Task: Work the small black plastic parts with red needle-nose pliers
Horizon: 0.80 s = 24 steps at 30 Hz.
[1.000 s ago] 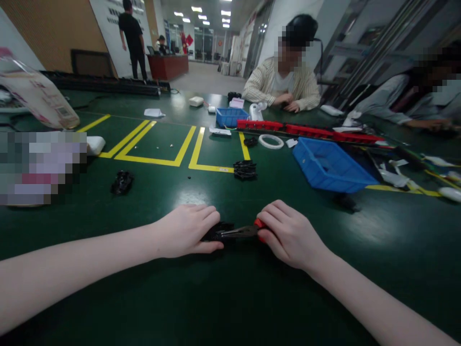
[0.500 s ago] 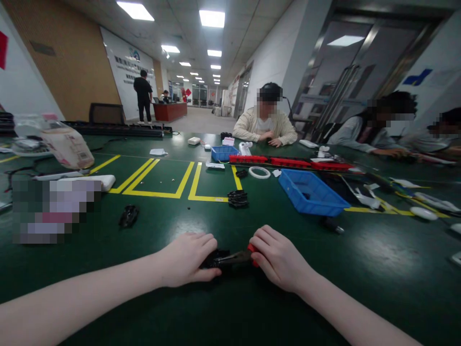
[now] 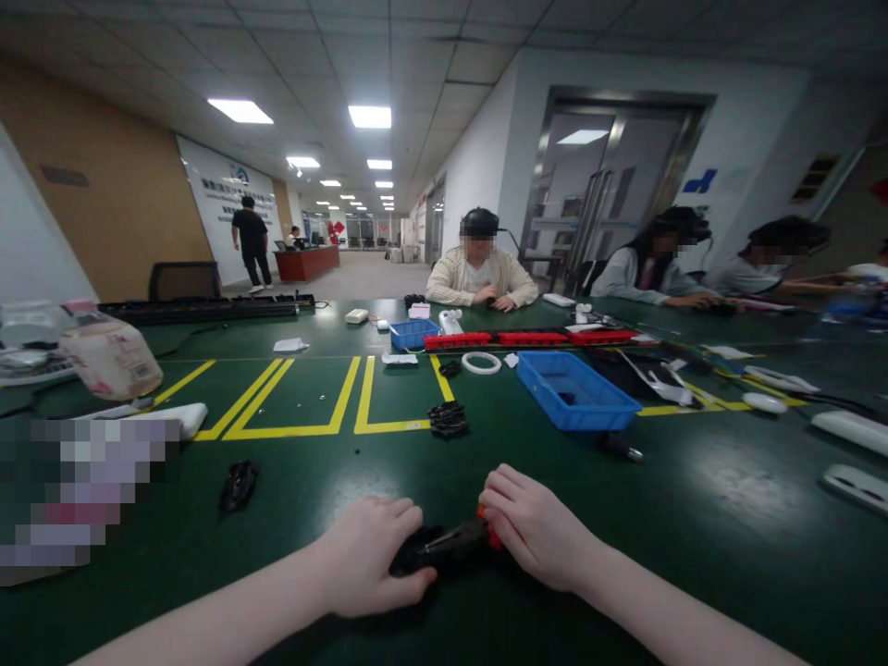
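My right hand (image 3: 533,529) is closed around the red handles of a pair of pliers (image 3: 458,540), whose dark jaws point left. My left hand (image 3: 369,557) grips a small black piece (image 3: 408,551) at the pliers' tip; the palm and fingers hide most of it, so its kind cannot be made out. Both hands are low over the green table, close to my body. Beyond them lies a black ribbed bundle (image 3: 448,419), and a similar black piece (image 3: 238,485) rests to the left.
A blue bin (image 3: 579,421) stands right of centre, a smaller blue tray (image 3: 414,334) behind it. Red strips (image 3: 531,339), a white ring (image 3: 481,363) and yellow tape (image 3: 282,432) are on the table (image 3: 666,518). A bottle (image 3: 115,356) is at left. A person (image 3: 480,268) sits opposite.
My view has tipped upward, so the table and hands appear lower in the picture. The hands keep the same hold on the pliers and the black piece.
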Each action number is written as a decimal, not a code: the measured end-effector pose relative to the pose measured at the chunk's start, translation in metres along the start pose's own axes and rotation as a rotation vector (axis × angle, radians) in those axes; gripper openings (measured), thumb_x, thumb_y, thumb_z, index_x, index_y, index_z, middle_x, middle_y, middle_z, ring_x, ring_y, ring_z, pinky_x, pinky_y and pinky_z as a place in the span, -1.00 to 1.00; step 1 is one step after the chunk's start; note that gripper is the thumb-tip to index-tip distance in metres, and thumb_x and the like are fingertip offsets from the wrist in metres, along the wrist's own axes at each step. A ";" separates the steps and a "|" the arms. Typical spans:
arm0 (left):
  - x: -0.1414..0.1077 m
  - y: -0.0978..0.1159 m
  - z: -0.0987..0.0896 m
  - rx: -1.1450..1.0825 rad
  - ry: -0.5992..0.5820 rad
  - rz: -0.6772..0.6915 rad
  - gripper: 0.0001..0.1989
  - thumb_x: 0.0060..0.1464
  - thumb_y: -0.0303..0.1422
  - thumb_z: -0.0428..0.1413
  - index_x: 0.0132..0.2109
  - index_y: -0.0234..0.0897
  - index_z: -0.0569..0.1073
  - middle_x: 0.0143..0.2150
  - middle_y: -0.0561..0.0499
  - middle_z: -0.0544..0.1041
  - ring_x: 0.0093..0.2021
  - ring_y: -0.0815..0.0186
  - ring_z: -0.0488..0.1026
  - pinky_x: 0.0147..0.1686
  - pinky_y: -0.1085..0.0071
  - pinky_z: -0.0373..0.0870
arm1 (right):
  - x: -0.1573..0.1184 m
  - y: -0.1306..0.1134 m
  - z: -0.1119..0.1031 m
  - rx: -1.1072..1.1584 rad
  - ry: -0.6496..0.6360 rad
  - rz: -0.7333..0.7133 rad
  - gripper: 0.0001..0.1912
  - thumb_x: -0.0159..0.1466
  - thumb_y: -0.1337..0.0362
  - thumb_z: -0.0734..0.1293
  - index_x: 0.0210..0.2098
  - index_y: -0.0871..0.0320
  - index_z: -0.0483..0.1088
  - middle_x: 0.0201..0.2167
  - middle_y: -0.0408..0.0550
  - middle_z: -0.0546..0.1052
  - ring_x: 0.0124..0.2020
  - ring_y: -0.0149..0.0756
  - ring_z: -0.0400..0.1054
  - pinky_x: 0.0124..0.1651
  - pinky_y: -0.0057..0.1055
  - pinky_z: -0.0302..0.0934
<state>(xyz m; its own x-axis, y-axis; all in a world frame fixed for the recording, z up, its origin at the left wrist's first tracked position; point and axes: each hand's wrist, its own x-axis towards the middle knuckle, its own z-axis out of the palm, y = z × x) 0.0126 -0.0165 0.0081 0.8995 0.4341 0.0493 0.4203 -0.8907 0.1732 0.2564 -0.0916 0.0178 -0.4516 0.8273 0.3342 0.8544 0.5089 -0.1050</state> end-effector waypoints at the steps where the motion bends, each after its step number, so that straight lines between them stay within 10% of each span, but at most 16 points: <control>1: 0.000 0.000 0.001 0.002 0.007 0.003 -0.73 0.13 -0.09 0.06 -0.26 -0.21 0.33 -0.30 0.02 0.50 -0.33 0.21 0.46 -0.39 0.35 0.30 | 0.000 -0.001 0.000 -0.007 0.007 0.000 -0.70 0.39 0.37 0.07 -0.37 0.17 0.36 -0.36 -0.01 0.42 -0.31 -0.26 0.23 -0.29 -0.32 0.20; 24: -0.005 -0.002 -0.001 -0.024 0.037 0.056 -0.76 0.19 -0.13 0.02 -0.25 -0.22 0.34 -0.30 0.02 0.48 -0.33 0.23 0.43 -0.39 0.38 0.20 | -0.004 0.005 0.000 -0.091 0.109 -0.115 -0.70 0.40 0.31 0.07 -0.15 0.24 0.40 -0.31 0.07 0.45 -0.29 -0.22 0.27 -0.27 -0.29 0.24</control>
<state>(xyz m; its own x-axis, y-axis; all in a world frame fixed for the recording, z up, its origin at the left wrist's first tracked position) 0.0070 -0.0164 0.0086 0.9165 0.3884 0.0958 0.3656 -0.9105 0.1931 0.2623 -0.0928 0.0163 -0.5217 0.7316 0.4389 0.8206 0.5710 0.0236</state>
